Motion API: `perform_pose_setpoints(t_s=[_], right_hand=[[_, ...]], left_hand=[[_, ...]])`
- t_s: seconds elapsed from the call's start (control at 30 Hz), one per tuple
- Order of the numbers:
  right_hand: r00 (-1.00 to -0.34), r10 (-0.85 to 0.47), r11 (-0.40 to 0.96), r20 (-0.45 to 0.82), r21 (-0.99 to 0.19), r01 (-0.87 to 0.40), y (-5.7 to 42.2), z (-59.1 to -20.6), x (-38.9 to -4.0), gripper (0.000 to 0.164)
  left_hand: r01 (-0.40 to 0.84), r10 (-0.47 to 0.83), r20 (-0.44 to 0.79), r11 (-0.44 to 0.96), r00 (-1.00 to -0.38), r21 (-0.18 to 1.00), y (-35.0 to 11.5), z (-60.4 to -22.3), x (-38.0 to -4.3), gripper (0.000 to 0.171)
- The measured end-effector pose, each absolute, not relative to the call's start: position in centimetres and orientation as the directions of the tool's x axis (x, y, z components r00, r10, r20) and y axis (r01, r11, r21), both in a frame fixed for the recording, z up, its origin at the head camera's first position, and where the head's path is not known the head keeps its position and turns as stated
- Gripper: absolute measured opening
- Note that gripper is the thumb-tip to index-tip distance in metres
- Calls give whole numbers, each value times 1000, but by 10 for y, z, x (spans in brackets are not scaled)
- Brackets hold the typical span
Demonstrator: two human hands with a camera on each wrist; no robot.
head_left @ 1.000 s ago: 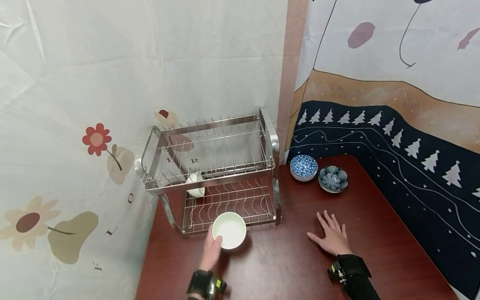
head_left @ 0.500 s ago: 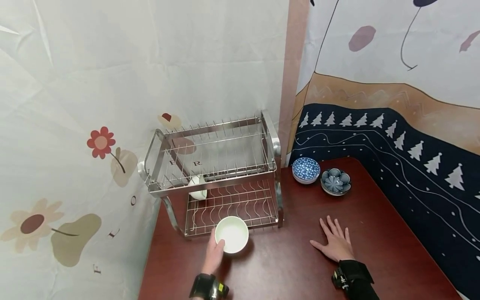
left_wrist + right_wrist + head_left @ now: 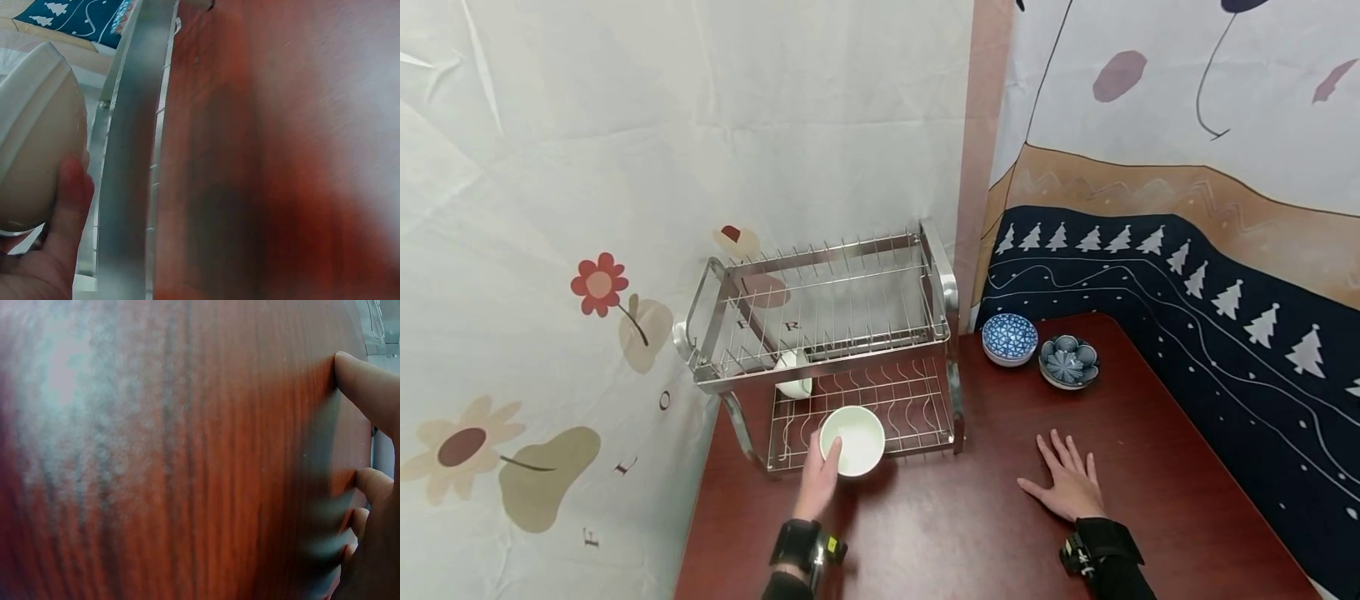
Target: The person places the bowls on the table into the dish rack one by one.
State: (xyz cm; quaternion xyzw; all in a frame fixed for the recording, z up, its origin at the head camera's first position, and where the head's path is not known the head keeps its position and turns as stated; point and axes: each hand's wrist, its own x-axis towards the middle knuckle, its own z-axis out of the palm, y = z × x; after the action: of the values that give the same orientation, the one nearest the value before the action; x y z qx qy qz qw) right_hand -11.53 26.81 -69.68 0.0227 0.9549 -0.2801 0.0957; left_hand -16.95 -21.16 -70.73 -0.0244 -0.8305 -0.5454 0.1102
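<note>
Now the round, pale cream-white bowl [image 3: 852, 442] is held slightly higher and further left in the frame than half a second ago, so that more of the two-tier silver metal wire rack's [image 3: 850, 362] lower front edge, at centre, is overlapped by it. Its left side is pinched between the thumb and fingers of the left hand [image 3: 817, 481]. Seemingly the bowl is thereby brought closer to the lower tier, though not yet set down. At lower right, the right hand's [image 3: 1069, 487] fingers are kept spread on the reddish-brown wood-grain table [image 3: 955, 529].
</note>
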Motion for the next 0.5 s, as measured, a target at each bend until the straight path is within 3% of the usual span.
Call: perform_pose_setpoints(t_s=[0.2,0.33,0.5], right_hand=[[-981,-10,845,-196,-526,97,268,-699,-116,110],[-981,-11,845,-193,-526,94,267,-699,-117,111],[-982,-10,840,-188,-534,94,268,-698,-116,110]], left_hand=[[209,-129,283,411,-950,887,-221,-685,-198,59],[70,-243,217,500,-945,863,-225,-680,-217,73],[54,-257,234,557,-938,828,-209,-618,-212,73]])
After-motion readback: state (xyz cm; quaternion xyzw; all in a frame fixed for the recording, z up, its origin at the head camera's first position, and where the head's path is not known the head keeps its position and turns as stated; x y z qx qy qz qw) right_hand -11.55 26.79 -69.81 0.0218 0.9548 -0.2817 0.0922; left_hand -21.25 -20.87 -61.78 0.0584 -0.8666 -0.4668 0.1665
